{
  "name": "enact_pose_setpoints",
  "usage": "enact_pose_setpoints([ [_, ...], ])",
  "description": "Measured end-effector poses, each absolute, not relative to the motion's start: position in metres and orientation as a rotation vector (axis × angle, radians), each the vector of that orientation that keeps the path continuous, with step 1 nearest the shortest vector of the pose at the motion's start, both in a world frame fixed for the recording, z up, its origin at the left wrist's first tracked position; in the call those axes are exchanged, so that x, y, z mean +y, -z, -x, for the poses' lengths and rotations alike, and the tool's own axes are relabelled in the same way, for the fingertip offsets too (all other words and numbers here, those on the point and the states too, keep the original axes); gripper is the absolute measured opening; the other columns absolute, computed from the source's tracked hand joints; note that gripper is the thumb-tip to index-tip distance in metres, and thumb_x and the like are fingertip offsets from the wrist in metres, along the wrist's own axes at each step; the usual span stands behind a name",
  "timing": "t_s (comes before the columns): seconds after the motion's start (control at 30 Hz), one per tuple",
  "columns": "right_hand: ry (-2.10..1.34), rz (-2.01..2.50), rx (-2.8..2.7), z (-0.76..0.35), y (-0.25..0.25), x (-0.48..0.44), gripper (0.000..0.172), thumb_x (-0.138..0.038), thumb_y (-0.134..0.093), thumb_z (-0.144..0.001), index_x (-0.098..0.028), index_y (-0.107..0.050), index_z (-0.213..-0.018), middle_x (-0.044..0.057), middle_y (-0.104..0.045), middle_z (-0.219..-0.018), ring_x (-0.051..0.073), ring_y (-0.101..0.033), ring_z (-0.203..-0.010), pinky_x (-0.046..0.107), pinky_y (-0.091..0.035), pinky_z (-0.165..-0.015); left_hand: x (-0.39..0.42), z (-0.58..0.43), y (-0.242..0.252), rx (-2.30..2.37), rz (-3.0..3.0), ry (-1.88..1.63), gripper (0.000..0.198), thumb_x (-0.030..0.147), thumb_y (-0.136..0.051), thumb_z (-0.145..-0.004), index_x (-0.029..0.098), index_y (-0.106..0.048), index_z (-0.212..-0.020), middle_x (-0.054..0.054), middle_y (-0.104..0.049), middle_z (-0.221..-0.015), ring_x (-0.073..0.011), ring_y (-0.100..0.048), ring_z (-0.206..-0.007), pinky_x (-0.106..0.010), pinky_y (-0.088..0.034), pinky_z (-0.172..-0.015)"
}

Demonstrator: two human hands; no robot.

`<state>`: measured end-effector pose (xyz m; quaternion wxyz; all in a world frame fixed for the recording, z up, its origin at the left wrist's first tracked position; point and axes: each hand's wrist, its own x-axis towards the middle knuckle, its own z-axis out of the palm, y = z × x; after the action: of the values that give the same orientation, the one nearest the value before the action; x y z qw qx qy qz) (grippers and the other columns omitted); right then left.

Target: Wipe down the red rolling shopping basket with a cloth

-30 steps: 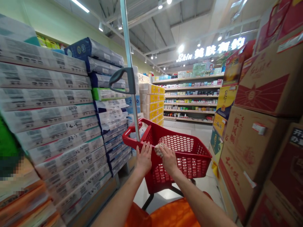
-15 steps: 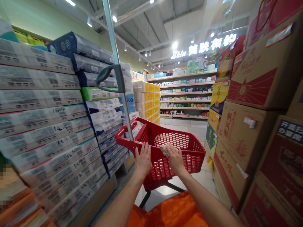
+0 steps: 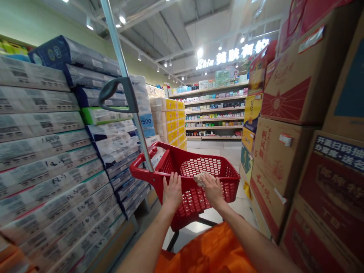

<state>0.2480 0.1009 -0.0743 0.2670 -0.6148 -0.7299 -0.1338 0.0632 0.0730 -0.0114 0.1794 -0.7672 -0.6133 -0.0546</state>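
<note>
A: Qk, what's on L?
B: Tall stack of white packs (image 3: 42,151), some w/ handwritten nos; next to it blue packs (image 3: 93,57), w/ a green pack (image 3: 99,116) midway down that pile
A: Bkgd?
B: Yellow packs (image 3: 174,121), then shelves (image 3: 222,127) of small goods, lit sign (image 3: 234,54) above w/ "Skin" + Chinese chars
A: R side?
B: Ctns (image 3: 284,91) piled high, red print, one w/ a star; past them yellow boxes (image 3: 248,138) over a green box (image 3: 246,158)
A: Rest?
B: Grey ceiling (image 3: 174,35) w/ spot lamps (image 3: 122,18), lt green wall (image 3: 28,19) on L, pale floor (image 3: 204,145)
</note>
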Motion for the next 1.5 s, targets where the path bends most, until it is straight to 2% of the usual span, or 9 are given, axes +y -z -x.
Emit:
enact_pose_setpoints([
  [0.3,0.306,2.065,-1.567,-0.355,0.091,0.103,0.048,-0.009,-0.025,-0.085,-0.02,-0.045,-0.127,0.007,-0.042,-0.133,0.023,-0.038,-0.119,0.048,-0.02,-0.099,0.072,-0.068,0.023,-1.787,2.14,0.207,0.071,0.018,-0.044,-0.069,0.01,-0.024,-0.136,-0.011,-0.018,-0.145,-0.0251,-0.007,-0.134,-0.054,-0.011,-0.106],
  [0.43,0.37,1.996,-1.647,-0.326,0.088,0.101,0.048,-0.008,-0.029,-0.082,-0.017,-0.046,-0.126,0.008,-0.043,-0.133,0.023,-0.034,-0.122,0.045,-0.023,-0.098,0.071,-0.069,0.025,-1.78,2.145,0.201,0.071,0.02,-0.044,-0.069,0.01,-0.023,-0.136,-0.01,-0.016,-0.145,-0.0252,-0.005,-0.134,-0.054,-0.011,-0.105],
  [0.57,0.395,1.808,-1.862,-0.3,0.083,0.098,0.049,-0.006,-0.032,-0.08,-0.021,-0.047,-0.125,0.005,-0.042,-0.134,0.02,-0.033,-0.123,0.041,-0.022,-0.099,0.069,-0.067,0.023,-1.784,2.142,0.202,0.071,0.022,-0.044,-0.07,0.009,-0.022,-0.136,-0.01,-0.015,-0.146,-0.0244,-0.006,-0.134,-0.055,-0.011,-0.105],
  [0.77,0.346,1.952,-1.647,-0.305,0.08,0.1,0.044,-0.012,-0.031,-0.084,-0.016,-0.047,-0.124,0.009,-0.044,-0.132,0.023,-0.036,-0.121,0.045,-0.022,-0.097,0.069,-0.069,0.022,-1.81,2.164,0.185,0.07,0.021,-0.042,-0.071,0.01,-0.022,-0.137,-0.009,-0.014,-0.146,-0.0241,-0.007,-0.134,-0.055,-0.01,-0.105],
  [0.9,0.361,1.74,-1.858,-0.256,0.076,0.1,0.047,-0.008,-0.033,-0.082,-0.02,-0.046,-0.125,0.008,-0.043,-0.133,0.022,-0.033,-0.124,0.043,-0.022,-0.098,0.067,-0.071,0.022,-1.809,2.152,0.189,0.071,0.019,-0.043,-0.069,0.01,-0.023,-0.136,-0.01,-0.014,-0.146,-0.0257,-0.006,-0.134,-0.054,-0.012,-0.105],
  [1.0,0.375,1.595,-1.963,-0.232,0.076,0.101,0.047,-0.009,-0.034,-0.082,-0.023,-0.046,-0.126,0.006,-0.041,-0.135,0.021,-0.033,-0.125,0.042,-0.022,-0.099,0.067,-0.065,0.018,-1.761,2.186,0.192,0.068,0.019,-0.042,-0.07,0.011,-0.026,-0.136,-0.009,-0.019,-0.145,-0.0252,-0.009,-0.134,-0.055,-0.01,-0.105],
  [1.13,0.389,1.697,-1.886,-0.259,0.08,0.103,0.045,-0.012,-0.034,-0.084,-0.021,-0.045,-0.126,0.008,-0.042,-0.133,0.022,-0.036,-0.123,0.044,-0.024,-0.097,0.066,-0.047,0.009,-1.793,2.092,0.268,0.064,0.018,-0.039,-0.071,0.011,-0.031,-0.134,-0.01,-0.025,-0.143,-0.0255,-0.012,-0.133,-0.054,-0.006,-0.106],
  [1.27,0.379,1.803,-1.809,-0.266,0.077,0.103,0.044,-0.012,-0.033,-0.084,-0.018,-0.046,-0.126,0.01,-0.042,-0.133,0.023,-0.035,-0.123,0.044,-0.025,-0.096,0.065,-0.038,0.005,-1.821,2.032,0.316,0.065,0.017,-0.039,-0.07,0.009,-0.03,-0.134,-0.011,-0.024,-0.143,-0.0258,-0.012,-0.133,-0.055,-0.008,-0.106],
  [1.5,0.349,1.484,-1.98,-0.188,0.065,0.099,0.043,-0.016,-0.039,-0.085,-0.025,-0.045,-0.126,0.005,-0.039,-0.136,0.021,-0.032,-0.125,0.042,-0.022,-0.1,0.062,-0.039,0.008,-1.835,2.03,0.313,0.069,0.016,-0.039,-0.067,0.008,-0.027,-0.135,-0.009,-0.02,-0.145,-0.0239,-0.011,-0.134,-0.055,-0.011,-0.105],
])
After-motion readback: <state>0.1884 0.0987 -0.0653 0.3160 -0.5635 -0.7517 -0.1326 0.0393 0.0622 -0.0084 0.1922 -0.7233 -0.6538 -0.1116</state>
